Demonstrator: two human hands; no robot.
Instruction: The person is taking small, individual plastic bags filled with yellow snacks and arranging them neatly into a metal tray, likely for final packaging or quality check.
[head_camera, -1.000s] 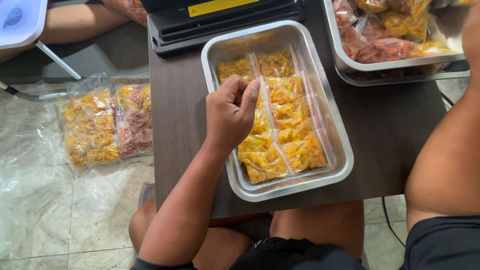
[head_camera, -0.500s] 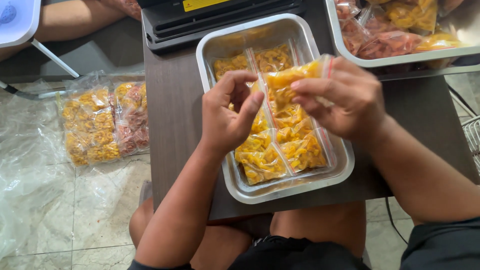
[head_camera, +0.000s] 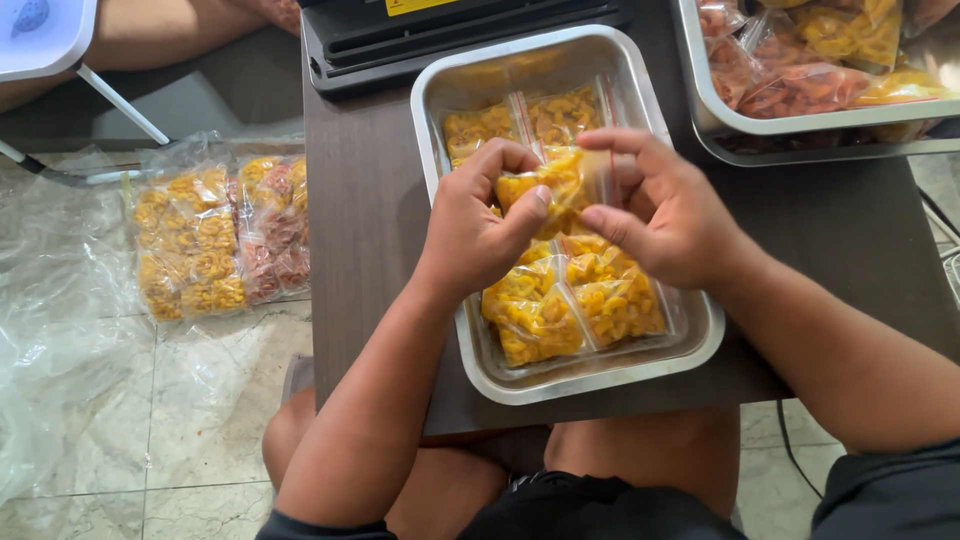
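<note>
While over the steel tray (head_camera: 447, 95) on the desk (head_camera: 370, 230), left hand (head_camera: 478, 232) and right hand (head_camera: 668, 212) both pinch one clear bag of yellow snacks (head_camera: 556, 186), fingers curled closed on it.

The small bag (head_camera: 560, 185) pinched by the fingers (head_camera: 530, 205) is thin clear plastic, glossy and crinkled, over matt yellow snack pieces. The steel tray (head_camera: 440, 100) is brushed metal with a dull sheen, as is the second tray (head_camera: 800, 125). The bench (head_camera: 370, 230) looks like dark brown wood-grain laminate, smooth and matt. The black sealing machine (head_camera: 400, 45) is satin plastic. Floor tiles (head_camera: 200, 400) are polished, marbled stone; a loose plastic sheet (head_camera: 50, 300) lies wrinkled and shiny.
</note>
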